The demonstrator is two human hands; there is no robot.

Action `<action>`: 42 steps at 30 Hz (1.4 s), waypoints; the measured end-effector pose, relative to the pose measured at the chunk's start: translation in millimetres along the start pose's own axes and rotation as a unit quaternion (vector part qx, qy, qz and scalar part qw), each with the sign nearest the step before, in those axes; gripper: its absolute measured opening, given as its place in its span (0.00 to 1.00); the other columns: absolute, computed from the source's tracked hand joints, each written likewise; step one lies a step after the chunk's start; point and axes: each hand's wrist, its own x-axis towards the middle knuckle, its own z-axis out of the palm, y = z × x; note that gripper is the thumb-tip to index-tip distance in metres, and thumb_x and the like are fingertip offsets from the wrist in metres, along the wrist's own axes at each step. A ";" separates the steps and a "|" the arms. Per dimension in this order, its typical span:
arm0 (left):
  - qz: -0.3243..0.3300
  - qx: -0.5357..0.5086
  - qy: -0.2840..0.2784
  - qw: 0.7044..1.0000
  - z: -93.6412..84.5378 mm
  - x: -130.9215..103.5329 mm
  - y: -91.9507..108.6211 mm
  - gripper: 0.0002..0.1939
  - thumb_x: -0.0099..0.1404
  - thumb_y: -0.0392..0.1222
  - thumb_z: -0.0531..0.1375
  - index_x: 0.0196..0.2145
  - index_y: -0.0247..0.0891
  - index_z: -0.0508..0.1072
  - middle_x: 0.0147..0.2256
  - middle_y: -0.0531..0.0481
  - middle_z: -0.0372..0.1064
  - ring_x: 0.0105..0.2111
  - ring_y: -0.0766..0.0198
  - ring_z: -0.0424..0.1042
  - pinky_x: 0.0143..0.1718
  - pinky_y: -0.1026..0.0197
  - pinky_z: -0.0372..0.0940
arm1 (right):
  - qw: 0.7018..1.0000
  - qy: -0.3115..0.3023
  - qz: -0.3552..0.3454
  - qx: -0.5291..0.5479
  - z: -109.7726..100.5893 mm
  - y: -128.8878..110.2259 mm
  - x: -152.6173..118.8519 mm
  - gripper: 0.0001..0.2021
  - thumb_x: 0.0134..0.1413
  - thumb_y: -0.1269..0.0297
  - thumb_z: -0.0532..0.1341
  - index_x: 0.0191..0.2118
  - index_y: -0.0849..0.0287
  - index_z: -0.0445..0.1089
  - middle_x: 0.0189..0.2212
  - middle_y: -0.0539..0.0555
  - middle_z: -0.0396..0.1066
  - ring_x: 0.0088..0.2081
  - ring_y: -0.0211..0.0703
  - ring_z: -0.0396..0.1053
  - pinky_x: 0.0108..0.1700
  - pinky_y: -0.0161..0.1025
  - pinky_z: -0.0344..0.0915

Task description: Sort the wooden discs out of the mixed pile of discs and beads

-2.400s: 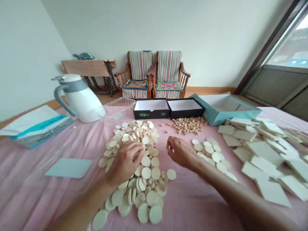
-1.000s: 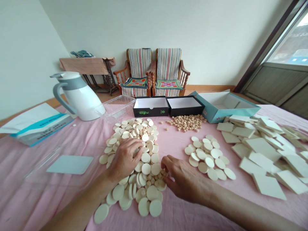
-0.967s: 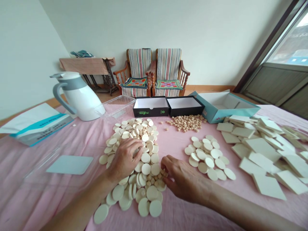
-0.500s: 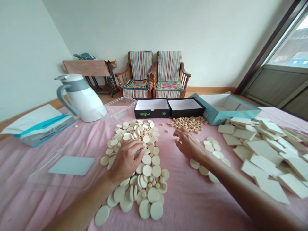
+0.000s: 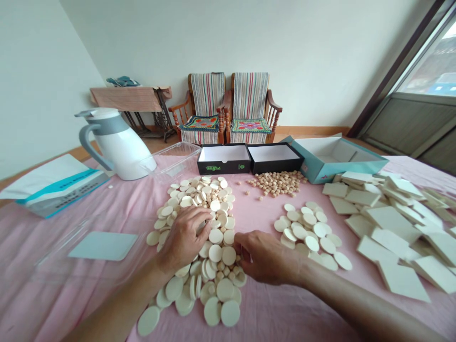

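Observation:
My left hand [image 5: 187, 235] rests on a long mixed pile of pale wooden discs [image 5: 215, 252], its fingers curled down and the thumb beside them. Whatever lies under those fingers is hidden. At the right edge of the same pile is my right hand [image 5: 267, 256], with fingers bent inward and closed; I cannot make out what is in them. Small round wooden beads [image 5: 221, 274] lie among the discs between the hands. A separate group of discs [image 5: 299, 232] spreads to the right of my right hand, and a heap of wooden beads [image 5: 276, 183] lies beyond it.
Square wooden tiles [image 5: 395, 228] are heaped at right. Along the back stand two black boxes [image 5: 223, 166] [image 5: 278, 165] and a light-blue box [image 5: 344, 171]. A white jug [image 5: 130, 152], clear plastic trays [image 5: 174, 164] and a packet [image 5: 60, 185] occupy the left of the pink cloth [image 5: 285, 308].
My right hand has moved from near the bead heap toward me and left, to the edge of the mixed pile; its fingers have closed. My left hand stays nearly in place.

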 end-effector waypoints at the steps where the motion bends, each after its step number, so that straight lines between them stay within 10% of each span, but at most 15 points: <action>1: 0.001 0.000 -0.001 1.000 -0.1 0.0 -0.1 0.07 0.63 0.35 0.55 0.37 0.38 0.73 0.39 0.46 0.73 0.43 0.57 0.70 0.47 0.51 0.65 | 1.000 0.001 0.007 -0.001 -1.6 3.0 1.6 0.07 0.48 0.73 0.54 0.34 0.58 0.65 0.30 0.53 0.72 0.30 0.38 0.68 0.27 0.32 0.51; 13: 0.001 -0.007 0.001 1.000 0.2 0.1 0.6 0.07 0.63 0.35 0.56 0.37 0.38 0.73 0.39 0.46 0.73 0.43 0.57 0.70 0.47 0.52 0.65 | 0.953 0.234 0.180 -0.062 -30.7 64.5 25.7 0.09 0.58 0.67 0.52 0.42 0.61 0.64 0.32 0.56 0.71 0.31 0.40 0.67 0.31 0.34 0.53; 24: 0.005 -0.001 0.003 1.000 0.5 -0.1 1.5 0.07 0.63 0.35 0.55 0.37 0.38 0.73 0.39 0.45 0.73 0.43 0.57 0.70 0.47 0.51 0.65 | 0.995 -0.043 -0.082 0.031 -20.9 13.8 -1.4 0.16 0.44 0.71 0.61 0.43 0.59 0.66 0.40 0.54 0.67 0.34 0.37 0.66 0.35 0.34 0.60; 32: -0.001 -0.004 -0.005 1.000 0.5 -1.4 0.5 0.07 0.62 0.34 0.55 0.37 0.38 0.73 0.40 0.46 0.73 0.44 0.57 0.69 0.48 0.51 0.64 | 0.994 -0.033 -0.037 -0.093 -17.3 -2.8 -4.0 0.13 0.47 0.70 0.57 0.42 0.61 0.64 0.41 0.58 0.66 0.36 0.44 0.68 0.35 0.38 0.60; 42: -0.010 -0.019 -0.008 1.000 1.2 -0.9 0.6 0.07 0.62 0.33 0.56 0.36 0.38 0.73 0.40 0.46 0.72 0.44 0.57 0.69 0.48 0.52 0.65 | 0.977 -0.029 0.032 -0.210 -69.5 32.0 -38.4 0.12 0.46 0.74 0.58 0.40 0.61 0.68 0.39 0.61 0.70 0.43 0.53 0.67 0.44 0.47 0.59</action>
